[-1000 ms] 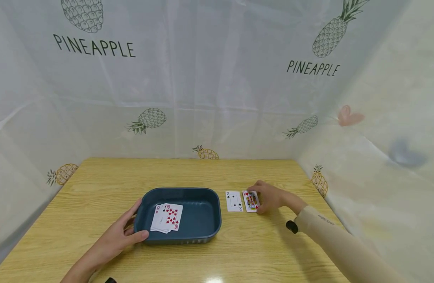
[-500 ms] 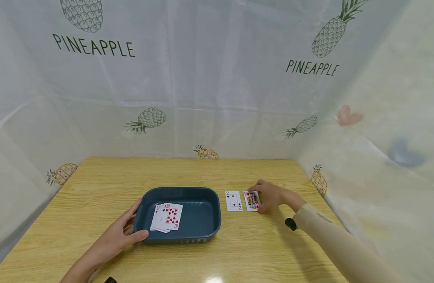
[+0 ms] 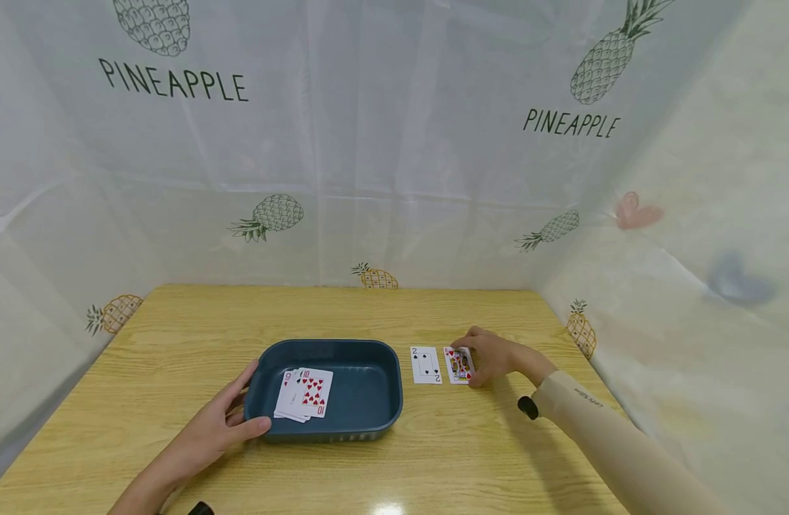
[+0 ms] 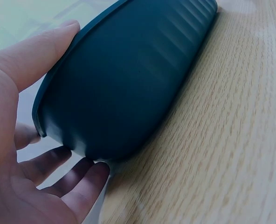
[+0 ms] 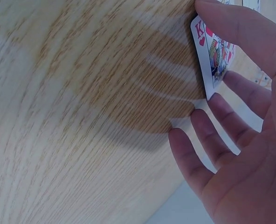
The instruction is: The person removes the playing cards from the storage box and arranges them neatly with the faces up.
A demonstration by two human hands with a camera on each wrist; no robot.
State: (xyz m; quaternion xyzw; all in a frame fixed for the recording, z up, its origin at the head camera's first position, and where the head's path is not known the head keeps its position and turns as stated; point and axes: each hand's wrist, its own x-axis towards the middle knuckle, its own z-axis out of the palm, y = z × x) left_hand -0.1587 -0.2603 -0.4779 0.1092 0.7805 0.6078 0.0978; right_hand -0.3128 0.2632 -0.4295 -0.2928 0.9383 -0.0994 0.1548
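Observation:
In the head view my left hand (image 3: 223, 422) holds the left end of a dark blue rectangular tray (image 3: 368, 432). The left wrist view has the thumb at the tray's rim and the fingertips against its outer end wall. My right hand (image 3: 495, 357) pinches a king of hearts playing card (image 3: 459, 366) by its edges, on the right side of the table. Up close in the right wrist view, the king (image 5: 217, 53) lies between thumb and fingers, low over the wood. Just left of it lies a two of spades (image 3: 426, 365), face up.
Inside the tray's left half is a loose, fanned pile of cards with a ten of hearts (image 3: 313, 393) on top. The light wooden table (image 3: 342, 311) meets a pineapple-printed curtain (image 3: 420, 236) at its back and sides.
The king of hearts has slid slightly right with my right hand, leaving a small gap beside the two of spades. My left hand and the tray stay in place.

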